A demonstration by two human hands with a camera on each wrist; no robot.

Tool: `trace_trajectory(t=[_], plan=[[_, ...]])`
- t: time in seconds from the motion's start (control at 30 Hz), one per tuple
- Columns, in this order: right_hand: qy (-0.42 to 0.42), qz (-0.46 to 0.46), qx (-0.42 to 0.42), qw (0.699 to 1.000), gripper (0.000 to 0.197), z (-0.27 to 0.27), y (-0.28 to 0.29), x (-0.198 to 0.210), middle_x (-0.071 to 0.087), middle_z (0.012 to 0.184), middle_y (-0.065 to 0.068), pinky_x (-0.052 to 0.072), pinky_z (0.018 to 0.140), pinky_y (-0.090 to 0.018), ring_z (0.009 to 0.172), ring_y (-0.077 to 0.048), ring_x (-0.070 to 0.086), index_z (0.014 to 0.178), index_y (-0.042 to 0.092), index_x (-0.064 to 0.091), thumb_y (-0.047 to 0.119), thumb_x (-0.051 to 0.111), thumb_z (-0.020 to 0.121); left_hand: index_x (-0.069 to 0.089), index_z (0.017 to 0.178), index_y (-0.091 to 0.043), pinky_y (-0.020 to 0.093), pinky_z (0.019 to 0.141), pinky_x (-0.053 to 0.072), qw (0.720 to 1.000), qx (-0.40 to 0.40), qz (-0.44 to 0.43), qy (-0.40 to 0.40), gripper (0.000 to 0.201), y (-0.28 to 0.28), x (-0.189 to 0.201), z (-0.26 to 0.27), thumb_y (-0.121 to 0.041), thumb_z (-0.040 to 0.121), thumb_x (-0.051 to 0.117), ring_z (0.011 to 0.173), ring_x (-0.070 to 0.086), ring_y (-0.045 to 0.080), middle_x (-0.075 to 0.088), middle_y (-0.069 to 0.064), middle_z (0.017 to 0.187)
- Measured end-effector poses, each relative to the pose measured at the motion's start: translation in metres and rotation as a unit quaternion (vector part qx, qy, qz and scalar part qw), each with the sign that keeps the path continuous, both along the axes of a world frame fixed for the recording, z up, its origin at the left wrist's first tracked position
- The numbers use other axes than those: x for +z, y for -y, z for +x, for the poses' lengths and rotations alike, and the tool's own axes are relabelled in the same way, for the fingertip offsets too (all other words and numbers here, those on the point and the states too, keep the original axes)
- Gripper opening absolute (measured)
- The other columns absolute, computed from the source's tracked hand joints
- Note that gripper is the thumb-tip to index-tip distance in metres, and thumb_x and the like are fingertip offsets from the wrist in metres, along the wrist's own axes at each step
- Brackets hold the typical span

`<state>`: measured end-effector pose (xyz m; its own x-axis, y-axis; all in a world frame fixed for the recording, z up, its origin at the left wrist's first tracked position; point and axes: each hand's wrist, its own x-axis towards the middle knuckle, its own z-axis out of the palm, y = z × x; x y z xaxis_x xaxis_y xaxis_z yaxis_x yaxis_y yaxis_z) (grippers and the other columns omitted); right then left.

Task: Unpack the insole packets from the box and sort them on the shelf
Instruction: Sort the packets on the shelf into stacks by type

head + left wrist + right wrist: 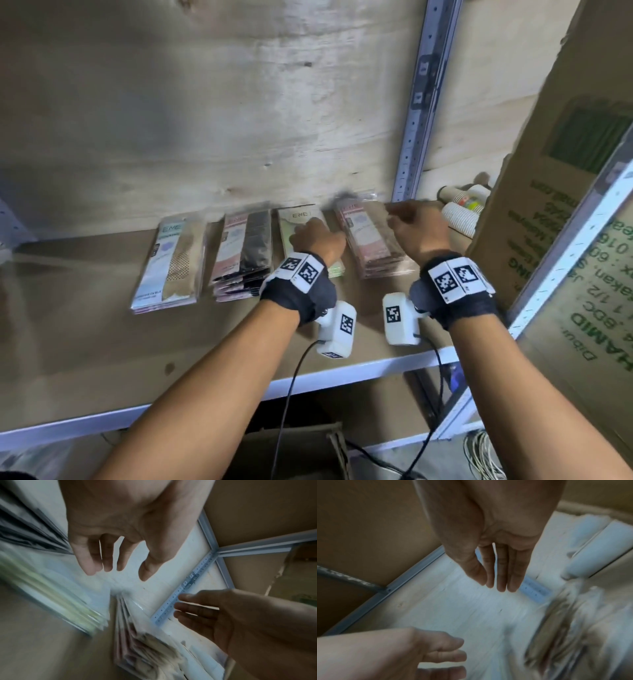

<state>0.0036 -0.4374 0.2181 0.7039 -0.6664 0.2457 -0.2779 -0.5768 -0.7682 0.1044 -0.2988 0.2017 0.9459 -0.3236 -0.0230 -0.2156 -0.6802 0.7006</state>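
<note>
Plywood back wall (205, 102) fills the top of the head view, with a perforated grey upright (416, 113) at 1 o'clock. Brown shelf board (102, 342) runs across the middle, pale metal front rail (342, 375) along its near edge. Big printed cardboard box (565, 192) stands at 3 o'clock, on the shelf's right end. Four stacks of insole packets lie in a row against the wall: beige stack (171, 263) at 9 o'clock, black stack (245, 250) just beside it, green stack (301, 222) next, pink stack (371, 240) rightmost. Paper cups (460, 214) lie on their sides between pink stack and box, at 2 o'clock. Left hand (318, 238) sits over the green stack; wrist view shows its fingers (91, 561) loosely bent and apart, nothing held. Right hand (419, 228) is just right of the pink stack's top; its fingers (502, 574) are straight and close together, nothing in them. Contact with the packets: cannot tell, both wrist views are motion-blurred. Both wrists wear black bands with coded tags.
</note>
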Motion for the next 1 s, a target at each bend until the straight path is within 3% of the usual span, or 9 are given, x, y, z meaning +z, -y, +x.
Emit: trace_trajectory(t=[0.07, 0.2, 0.37, 0.43, 0.53, 0.63, 0.8, 1.0], plan=[[-0.030, 0.014, 0.071, 0.997, 0.030, 0.014, -0.015, 0.007, 0.070, 0.120, -0.001, 0.047, 0.104, -0.030, 0.112, -0.019, 0.064, 0.121, 0.019, 0.069, 0.021, 0.060, 0.092, 0.053, 0.132, -0.002, 0.041, 0.108, 0.040, 1.000, 0.006, -0.007, -0.012, 0.048, -0.010, 0.005, 0.015, -0.033, 0.096, 0.046, 0.130, 0.047, 0.037, 0.049, 0.020, 0.142], [-0.128, -0.013, 0.144, 0.981, 0.033, 0.041, -0.036, 0.002, 0.065, 0.128, -0.010, 0.046, 0.104, -0.036, 0.116, -0.027, 0.060, 0.124, 0.011, 0.067, 0.016, 0.053, 0.094, 0.056, 0.126, 0.007, 0.039, 0.111, 0.034, 0.997, 0.007, -0.043, -0.063, 0.055, -0.022, 0.016, 0.034, -0.035, 0.104, 0.028, 0.128, 0.048, 0.037, 0.051, 0.029, 0.138], [-0.197, 0.005, 0.170, 0.966, 0.034, 0.065, -0.048, -0.011, 0.059, 0.132, -0.012, 0.042, 0.108, -0.037, 0.127, -0.031, 0.053, 0.127, 0.007, 0.060, 0.015, 0.053, 0.095, 0.054, 0.133, 0.003, 0.032, 0.102, 0.042, 0.992, -0.011, -0.079, -0.098, 0.050, -0.023, 0.016, 0.045, -0.034, 0.105, 0.036, 0.128, 0.052, 0.033, 0.054, 0.022, 0.139], [-0.234, -0.001, 0.178, 0.956, 0.024, 0.071, -0.051, -0.014, 0.058, 0.124, -0.010, 0.041, 0.109, -0.038, 0.131, -0.033, 0.049, 0.116, 0.008, 0.062, 0.014, 0.053, 0.094, 0.048, 0.138, 0.003, 0.031, 0.107, 0.036, 0.991, -0.010, -0.062, -0.117, 0.053, -0.021, 0.015, 0.046, -0.036, 0.105, 0.033, 0.135, 0.044, 0.032, 0.044, 0.021, 0.148], [-0.254, -0.007, 0.178, 0.951, 0.044, 0.078, -0.053, -0.018, 0.047, 0.146, -0.016, 0.040, 0.111, -0.040, 0.135, -0.032, 0.045, 0.138, 0.000, 0.050, 0.011, 0.049, 0.095, 0.041, 0.143, 0.002, 0.033, 0.117, 0.019, 0.991, -0.008, -0.034, -0.126, 0.057, -0.021, 0.014, 0.045, -0.038, 0.105, 0.026, 0.142, 0.034, 0.031, 0.033, 0.020, 0.155], [-0.246, -0.011, 0.160, 0.956, 0.043, 0.080, -0.053, -0.022, 0.052, 0.140, -0.020, 0.040, 0.109, -0.041, 0.130, -0.033, 0.050, 0.138, 0.000, 0.050, 0.009, 0.049, 0.096, 0.042, 0.142, 0.002, 0.033, 0.117, 0.023, 0.991, -0.008, -0.025, -0.130, 0.055, -0.020, 0.013, 0.048, -0.036, 0.105, 0.028, 0.139, 0.039, 0.031, 0.037, 0.020, 0.153], [-0.238, -0.007, 0.149, 0.960, 0.042, 0.081, -0.050, -0.025, 0.056, 0.135, -0.021, 0.042, 0.108, -0.041, 0.126, -0.034, 0.053, 0.136, 0.000, 0.053, 0.007, 0.050, 0.095, 0.043, 0.142, 0.000, 0.033, 0.105, 0.035, 0.991, 0.001, -0.041, -0.128, 0.052, -0.019, 0.010, 0.056, -0.035, 0.103, 0.036, 0.134, 0.043, 0.033, 0.041, 0.018, 0.150], [-0.240, -0.008, 0.145, 0.960, 0.042, 0.081, -0.050, -0.026, 0.057, 0.134, -0.020, 0.043, 0.107, -0.042, 0.125, -0.035, 0.053, 0.135, 0.001, 0.053, 0.009, 0.051, 0.094, 0.054, 0.135, 0.001, 0.031, 0.098, 0.044, 0.990, -0.006, -0.067, -0.126, 0.046, -0.022, 0.002, 0.063, -0.030, 0.101, 0.045, 0.129, 0.052, 0.032, 0.054, 0.019, 0.140]])
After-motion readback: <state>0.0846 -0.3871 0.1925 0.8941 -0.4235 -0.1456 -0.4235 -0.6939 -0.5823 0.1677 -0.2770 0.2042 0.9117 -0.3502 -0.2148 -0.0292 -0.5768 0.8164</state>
